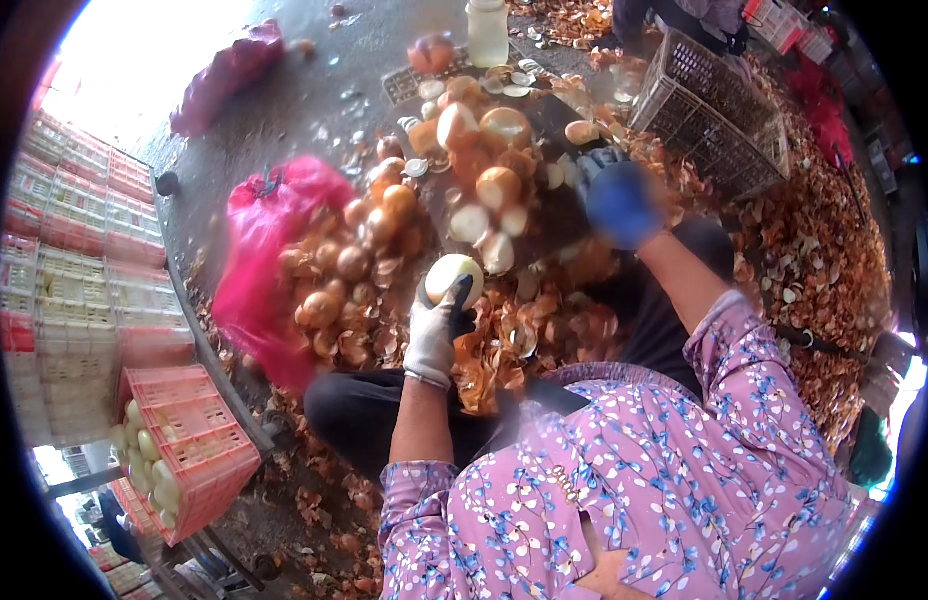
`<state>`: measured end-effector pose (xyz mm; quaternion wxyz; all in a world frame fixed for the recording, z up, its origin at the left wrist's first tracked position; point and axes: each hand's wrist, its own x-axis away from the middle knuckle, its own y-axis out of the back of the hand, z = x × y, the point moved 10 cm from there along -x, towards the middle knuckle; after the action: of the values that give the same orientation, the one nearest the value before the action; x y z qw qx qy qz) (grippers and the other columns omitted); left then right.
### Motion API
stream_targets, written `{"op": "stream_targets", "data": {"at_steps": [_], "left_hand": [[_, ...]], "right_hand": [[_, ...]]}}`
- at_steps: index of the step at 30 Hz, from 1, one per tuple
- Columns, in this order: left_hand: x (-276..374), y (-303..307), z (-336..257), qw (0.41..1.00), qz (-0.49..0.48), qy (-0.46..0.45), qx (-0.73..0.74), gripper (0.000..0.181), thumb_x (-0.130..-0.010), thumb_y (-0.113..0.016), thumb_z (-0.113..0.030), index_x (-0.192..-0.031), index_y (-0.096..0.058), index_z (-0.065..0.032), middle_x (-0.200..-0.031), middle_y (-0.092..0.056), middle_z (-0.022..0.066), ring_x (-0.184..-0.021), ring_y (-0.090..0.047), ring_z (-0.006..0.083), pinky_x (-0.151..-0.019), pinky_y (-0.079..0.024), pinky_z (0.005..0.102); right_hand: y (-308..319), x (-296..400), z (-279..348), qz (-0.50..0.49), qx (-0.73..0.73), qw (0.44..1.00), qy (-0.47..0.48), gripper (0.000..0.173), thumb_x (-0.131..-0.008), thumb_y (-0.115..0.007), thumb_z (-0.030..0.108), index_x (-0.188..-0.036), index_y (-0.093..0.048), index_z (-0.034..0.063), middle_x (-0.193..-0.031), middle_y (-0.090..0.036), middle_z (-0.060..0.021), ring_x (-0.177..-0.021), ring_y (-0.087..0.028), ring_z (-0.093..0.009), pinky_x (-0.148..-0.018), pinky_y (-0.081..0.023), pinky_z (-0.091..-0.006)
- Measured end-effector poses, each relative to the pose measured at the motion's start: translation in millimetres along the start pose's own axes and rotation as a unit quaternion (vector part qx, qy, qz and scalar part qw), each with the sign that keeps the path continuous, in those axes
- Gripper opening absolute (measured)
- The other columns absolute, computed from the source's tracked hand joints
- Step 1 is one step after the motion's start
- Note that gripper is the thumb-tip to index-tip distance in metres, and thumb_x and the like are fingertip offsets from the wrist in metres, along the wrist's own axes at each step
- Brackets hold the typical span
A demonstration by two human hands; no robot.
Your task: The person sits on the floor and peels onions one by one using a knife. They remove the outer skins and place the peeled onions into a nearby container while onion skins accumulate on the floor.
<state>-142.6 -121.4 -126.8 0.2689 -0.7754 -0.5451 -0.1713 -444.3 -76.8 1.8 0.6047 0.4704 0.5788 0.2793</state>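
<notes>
My left hand (434,337), in a white glove with dark fingertips, grips a peeled pale onion (453,280) above the skins. Off to the right, my right hand (610,191) wears a grey glove with a blurred blue covering over its back; its fingers and anything in them cannot be made out. Between and beyond the hands lie onions with cut tops and orange skins (498,187), among loose slices. Whole brown onions (353,262) spill from a pink mesh sack (258,247) on the left. Papery onion skins (509,337) lie heaped before my lap.
Stacked plastic crates (96,262) stand at the left, near a tilted pink crate (198,450) of peeled onions. An openwork crate (708,116) sits at the upper right, with a person (696,19) behind it. A translucent container (487,34) stands at the top.
</notes>
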Motion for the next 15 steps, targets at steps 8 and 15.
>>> {"op": "stream_targets", "data": {"at_steps": [8, 15], "left_hand": [[-3, 1, 7, 1.000, -0.007, 0.012, 0.025, 0.050, -0.079, -0.078, -0.023, -0.121, -0.055, -0.0088, -0.097, -0.067, 0.0099, -0.071, -0.067, 0.0213, -0.051, -0.055, 0.0292], [1, -28, -23, 0.997, 0.010, -0.075, 0.011, 0.065, -0.071, -0.084, -0.014, -0.126, -0.049, -0.0116, -0.100, -0.065, 0.0057, -0.073, -0.063, 0.0111, -0.050, -0.050, 0.0235]], "right_hand": [[-69, -59, 12, 0.167, -0.161, 0.961, -0.148, 0.050, -0.082, -0.059, 0.031, -0.125, -0.051, 0.0082, -0.106, -0.065, -0.0202, -0.096, -0.063, -0.038, -0.083, -0.050, -0.0458], [-145, -47, -26, 0.327, -0.383, 0.828, -0.245, 0.046, -0.079, -0.062, 0.035, -0.112, -0.059, 0.0029, -0.092, -0.068, -0.0145, -0.081, -0.066, -0.029, -0.076, -0.051, -0.0395]]}}
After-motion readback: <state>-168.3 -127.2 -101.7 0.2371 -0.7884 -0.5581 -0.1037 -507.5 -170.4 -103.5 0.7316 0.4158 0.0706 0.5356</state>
